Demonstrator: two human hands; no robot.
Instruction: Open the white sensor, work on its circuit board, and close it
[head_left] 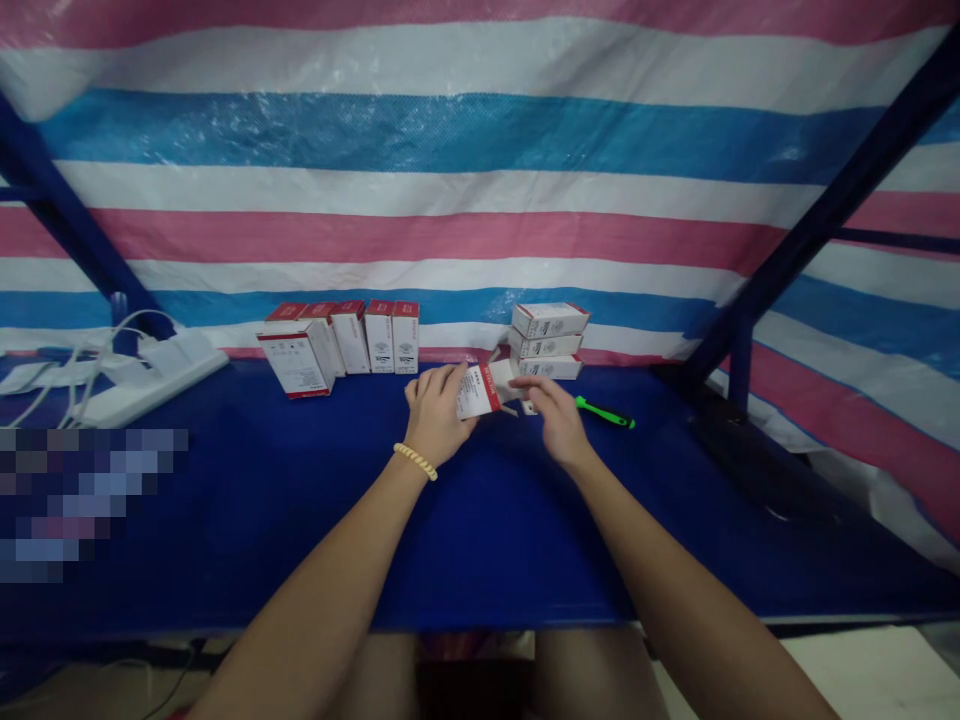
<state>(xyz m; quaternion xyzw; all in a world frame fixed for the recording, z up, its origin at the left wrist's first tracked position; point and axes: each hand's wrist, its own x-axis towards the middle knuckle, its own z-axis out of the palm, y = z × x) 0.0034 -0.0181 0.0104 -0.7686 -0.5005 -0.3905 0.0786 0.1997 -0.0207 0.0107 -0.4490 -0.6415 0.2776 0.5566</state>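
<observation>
My left hand is closed around a small red-and-white carton, tilted above the blue table. The carton's end flaps stand open on its right side. At those flaps is my right hand, its index finger stretched out to touch the white cardboard and its other fingers partly curled; the thumb is hard to make out. What is inside the carton is hidden. Just behind my right hand rises a stack of similar cartons. A green-and-black handled tool lies to the right of that hand.
Several upright red-and-white cartons stand in a row at the back left, one carton leaning in front. A white power strip with cables lies far left. Blue metal posts and a striped plastic sheet bound the table.
</observation>
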